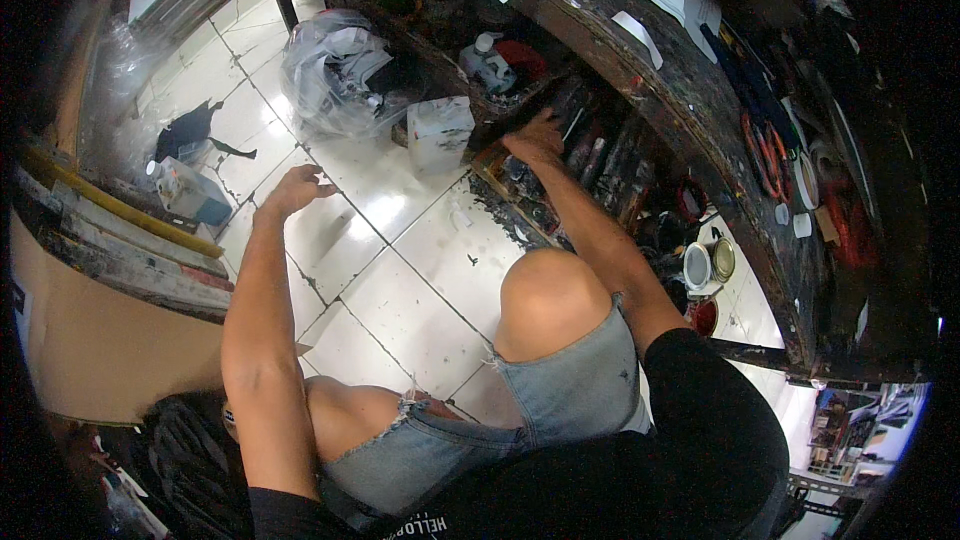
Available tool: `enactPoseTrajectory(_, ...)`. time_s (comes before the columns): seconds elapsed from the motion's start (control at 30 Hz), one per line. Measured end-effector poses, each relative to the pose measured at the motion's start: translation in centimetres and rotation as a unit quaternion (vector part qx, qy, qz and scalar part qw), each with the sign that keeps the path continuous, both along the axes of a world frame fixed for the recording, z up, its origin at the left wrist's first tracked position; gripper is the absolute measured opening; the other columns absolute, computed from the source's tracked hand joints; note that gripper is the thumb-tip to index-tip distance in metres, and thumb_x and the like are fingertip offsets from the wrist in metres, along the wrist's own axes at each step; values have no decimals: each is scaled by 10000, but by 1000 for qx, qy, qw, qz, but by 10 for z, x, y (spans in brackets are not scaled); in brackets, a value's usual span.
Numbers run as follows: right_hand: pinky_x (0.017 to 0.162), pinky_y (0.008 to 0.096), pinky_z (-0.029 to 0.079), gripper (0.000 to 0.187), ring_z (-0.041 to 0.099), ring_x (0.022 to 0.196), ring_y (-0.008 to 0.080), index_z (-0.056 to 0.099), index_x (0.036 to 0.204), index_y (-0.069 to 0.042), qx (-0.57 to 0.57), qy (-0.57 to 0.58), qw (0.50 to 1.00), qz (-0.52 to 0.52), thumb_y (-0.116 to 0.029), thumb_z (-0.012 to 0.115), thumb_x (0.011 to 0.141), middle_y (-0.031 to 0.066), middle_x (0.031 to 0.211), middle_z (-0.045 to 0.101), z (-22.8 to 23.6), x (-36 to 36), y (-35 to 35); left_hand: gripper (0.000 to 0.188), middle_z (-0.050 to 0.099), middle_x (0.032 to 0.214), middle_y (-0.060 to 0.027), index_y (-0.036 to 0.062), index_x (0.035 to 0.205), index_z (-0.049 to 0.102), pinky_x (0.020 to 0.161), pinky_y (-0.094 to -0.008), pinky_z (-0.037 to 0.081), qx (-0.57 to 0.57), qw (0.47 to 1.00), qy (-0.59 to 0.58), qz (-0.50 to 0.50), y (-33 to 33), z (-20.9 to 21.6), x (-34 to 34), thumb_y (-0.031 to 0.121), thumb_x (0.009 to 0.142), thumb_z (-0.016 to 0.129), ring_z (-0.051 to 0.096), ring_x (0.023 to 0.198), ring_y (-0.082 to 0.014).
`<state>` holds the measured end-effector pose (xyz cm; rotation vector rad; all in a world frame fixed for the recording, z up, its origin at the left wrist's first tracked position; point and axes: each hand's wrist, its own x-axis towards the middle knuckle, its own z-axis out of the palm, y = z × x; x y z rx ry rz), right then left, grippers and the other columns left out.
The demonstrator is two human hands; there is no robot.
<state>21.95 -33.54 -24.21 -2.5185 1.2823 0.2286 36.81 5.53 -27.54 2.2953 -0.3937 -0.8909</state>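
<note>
My left hand (295,190) hangs above the tiled floor, fingers loosely bent and apart, holding nothing I can see. My right hand (537,138) reaches under the workbench, over the corner of a dark, stained crate (545,210). Its fingers look spread, and whatever lies just beneath them is partly hidden. Inside the crate lie several dark, long-shaped items (598,155), too smeared with grime to name. A white, black-stained plastic container (440,135) stands on the floor left of that hand. Just beyond are a white-capped bottle (487,65) and something red (522,60).
A clear plastic bag of crumpled scraps (340,70) sits ahead. At left stands a capped jug (188,190) near a torn dark piece (190,130). The workbench edge (690,130) runs overhead at right, with orange-handled scissors (765,155). Open tins (697,265) stand below it.
</note>
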Motion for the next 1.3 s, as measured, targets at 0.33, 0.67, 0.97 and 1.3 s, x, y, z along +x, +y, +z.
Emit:
enactPoseTrajectory(0.33, 946, 389, 421, 671, 511, 1110, 269, 402, 1390, -53, 236, -548, 777, -200, -29, 566, 740, 118, 1307, 495, -40, -115, -136, 636, 664, 1050, -221, -98, 1176, 583, 843, -380, 507, -33, 999, 21, 20, -14, 17, 4, 333, 735, 742, 653, 947, -309)
enactPoseTrajectory(0.67, 892, 412, 457, 585, 541, 1065, 272, 454, 1290, -50, 248, -641, 675, -269, 8, 660, 745, 101, 1211, 545, 10, -174, -80, 198, 611, 630, -3, 31, 908, 678, 579, -251, 457, -266, 821, -435, 259, -20, 60, 30, 202, 820, 725, 546, 569, -82)
enactPoseTrajectory(0.97, 845, 378, 497, 534, 582, 913, 232, 461, 1253, -6, 331, -647, 667, -167, -22, 593, 736, 104, 1041, 602, 6, -139, -12, 138, 650, 619, -53, -3, 794, 665, 546, -237, 458, -328, 814, -477, 32, -90, 149, 2, 121, 820, 721, 574, 555, -77)
enactPoseTrajectory(1.3, 847, 350, 517, 520, 614, 940, 212, 455, 1240, -21, 554, -587, 589, 23, 51, 528, 730, 109, 1060, 609, 31, -83, 45, 542, 684, 912, -130, -40, 1212, 548, 615, -292, 525, -224, 962, -25, -156, -152, 167, -40, 314, 836, 716, 659, 802, -188)
